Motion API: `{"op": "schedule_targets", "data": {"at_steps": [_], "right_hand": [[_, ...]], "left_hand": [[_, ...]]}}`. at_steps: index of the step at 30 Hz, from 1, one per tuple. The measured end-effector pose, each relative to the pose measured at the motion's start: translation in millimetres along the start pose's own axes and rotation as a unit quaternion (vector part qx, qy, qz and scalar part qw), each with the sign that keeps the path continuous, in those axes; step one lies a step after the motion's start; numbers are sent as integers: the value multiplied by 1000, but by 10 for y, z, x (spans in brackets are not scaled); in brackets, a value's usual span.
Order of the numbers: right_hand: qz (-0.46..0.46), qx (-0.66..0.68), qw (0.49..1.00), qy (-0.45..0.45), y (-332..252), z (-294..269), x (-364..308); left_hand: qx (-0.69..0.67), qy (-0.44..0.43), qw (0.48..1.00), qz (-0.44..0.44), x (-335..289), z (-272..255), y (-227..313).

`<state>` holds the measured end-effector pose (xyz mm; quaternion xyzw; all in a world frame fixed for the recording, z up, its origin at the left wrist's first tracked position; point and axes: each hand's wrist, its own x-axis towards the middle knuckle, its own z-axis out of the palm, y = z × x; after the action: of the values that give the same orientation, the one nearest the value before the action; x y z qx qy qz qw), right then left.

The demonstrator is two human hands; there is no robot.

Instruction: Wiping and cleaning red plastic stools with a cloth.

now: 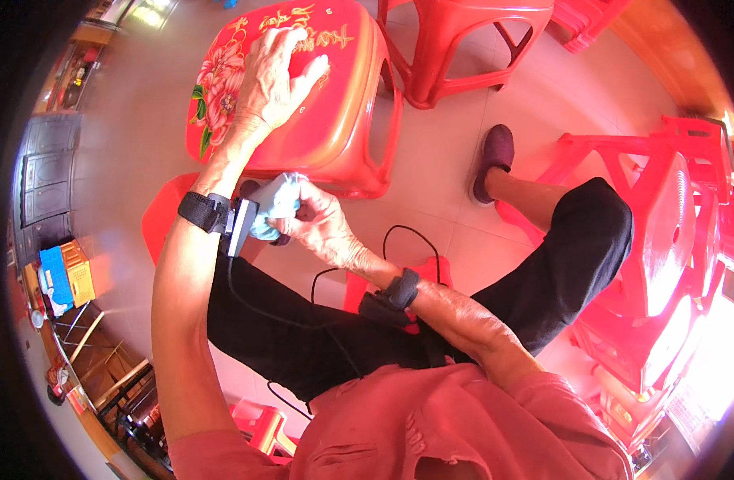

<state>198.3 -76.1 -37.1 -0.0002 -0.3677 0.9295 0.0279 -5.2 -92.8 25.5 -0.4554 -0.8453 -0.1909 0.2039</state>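
- Red, glossy plastic forms the round-cornered stool (303, 132) ahead of the person; it appears to stand upright on the pale tiled floor (431, 160).
- Left hand (273, 84): over the stool's seat, palm down, fingers partly spread, thumb well apart. It grips nothing and appears to rest on the decorated surface.
- Right hand (325, 232): thumb and fingers pinch a crumpled, pale-blue soft cloth (277, 202) by its right side.
- Governing relation: the stool's seat lies beyond the right hand and somewhat to its left. The left hand is the nearer, being already over the seat. The cloth lies on the near side, its far end overlapping the stool's near edge in view; contact cannot be confirmed.
- Axes: the cloth's longer dimension runs roughly fore and aft, far end leaning right. The seat is nearly square, slightly longer fore and aft as seen.
- Beside the cloth: a black fabric wrist strap (199, 211) with a boxy device on the left wrist; touching or apart, cannot tell.
- Stool appearance: pink flowers and green leaves at left, gold lettering toward the far side, bright sheen along the right flank, cut-out openings between legs.
- Cloth appearance: folded, uneven, partly hidden by the fingers.
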Motion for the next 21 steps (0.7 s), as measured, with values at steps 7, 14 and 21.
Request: {"op": "schedule_targets", "data": {"at_steps": [7, 14, 21], "right_hand": [[123, -126, 948, 266, 629, -852, -240], [199, -48, 861, 465, 835, -1490, -425], [111, -245, 866, 421, 879, -1222, -339]], "left_hand": [[5, -4, 1000, 4, 20, 5, 20], [7, -5, 1000, 3, 13, -5, 13], [-12, -1, 1000, 5, 78, 69, 50]]}}
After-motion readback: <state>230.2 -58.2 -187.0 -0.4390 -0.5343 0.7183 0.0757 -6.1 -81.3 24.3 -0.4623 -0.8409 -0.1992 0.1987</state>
